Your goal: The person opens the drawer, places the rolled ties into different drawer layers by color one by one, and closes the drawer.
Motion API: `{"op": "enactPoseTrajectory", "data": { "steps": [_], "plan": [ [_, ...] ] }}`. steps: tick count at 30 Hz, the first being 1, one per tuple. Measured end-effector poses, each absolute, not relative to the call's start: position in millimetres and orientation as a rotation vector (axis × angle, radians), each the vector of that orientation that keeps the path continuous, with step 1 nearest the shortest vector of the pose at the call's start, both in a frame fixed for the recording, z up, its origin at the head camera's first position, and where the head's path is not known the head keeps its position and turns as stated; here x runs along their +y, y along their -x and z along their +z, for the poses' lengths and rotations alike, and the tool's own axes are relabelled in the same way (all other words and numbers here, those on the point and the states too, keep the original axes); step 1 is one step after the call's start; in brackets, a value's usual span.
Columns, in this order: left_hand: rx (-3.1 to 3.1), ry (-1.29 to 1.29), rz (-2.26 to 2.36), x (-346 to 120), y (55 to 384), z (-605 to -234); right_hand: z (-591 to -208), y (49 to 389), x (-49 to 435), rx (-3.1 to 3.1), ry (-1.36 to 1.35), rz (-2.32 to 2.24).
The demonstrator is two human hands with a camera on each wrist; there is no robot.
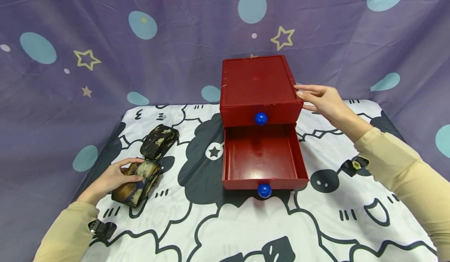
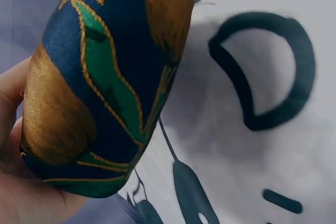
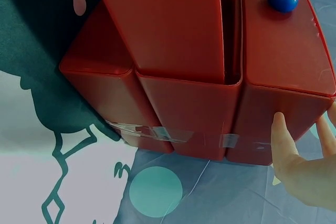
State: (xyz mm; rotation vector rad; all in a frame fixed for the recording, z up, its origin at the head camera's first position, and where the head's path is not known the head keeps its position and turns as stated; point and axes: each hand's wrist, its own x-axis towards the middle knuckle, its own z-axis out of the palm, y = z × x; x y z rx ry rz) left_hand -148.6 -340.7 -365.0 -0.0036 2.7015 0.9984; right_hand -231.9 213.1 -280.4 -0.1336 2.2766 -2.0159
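On the left of the patterned cloth, my left hand (image 1: 111, 178) grips a case (image 1: 135, 182) between thumb and fingers. Its surface carries brown, green and dark blue leaf shapes with gold outlines, clearest in the left wrist view, where the case (image 2: 100, 87) looks rounded and stiff. Just beyond it lies a black pouch (image 1: 159, 141) with a pale gold pattern. Across from these, my right hand (image 1: 325, 100) touches the upper right side of a red drawer cabinet (image 1: 258, 78) with extended fingers. The cabinet's middle drawer (image 1: 260, 156) is pulled out, its inside bare.
Blue round knobs (image 1: 261, 118) mark the drawer fronts; the top drawer is closed. In the right wrist view, strips of clear tape (image 3: 229, 140) cross the cabinet's side. A purple curtain (image 1: 175, 39) with stars hangs behind the white and black cloth (image 1: 168, 215).
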Motion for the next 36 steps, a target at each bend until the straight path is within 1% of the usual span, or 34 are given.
{"op": "enactPoseTrajectory", "data": {
  "steps": [23, 31, 36],
  "plan": [
    [2.688, -0.323, 1.034, -281.7, 164.5, -315.5, -278.4, 233.6, 213.4, 2.259, 0.123, -2.018],
    [2.625, -0.365, 1.034, -259.1, 174.3, -302.7, -278.9, 234.0, 213.2, 2.273, 0.129, -2.011],
    [2.576, -0.452, 1.050, -246.2, 180.8, -297.2, -279.1, 234.2, 212.7, 2.276, 0.127, -2.013]
  ]
}}
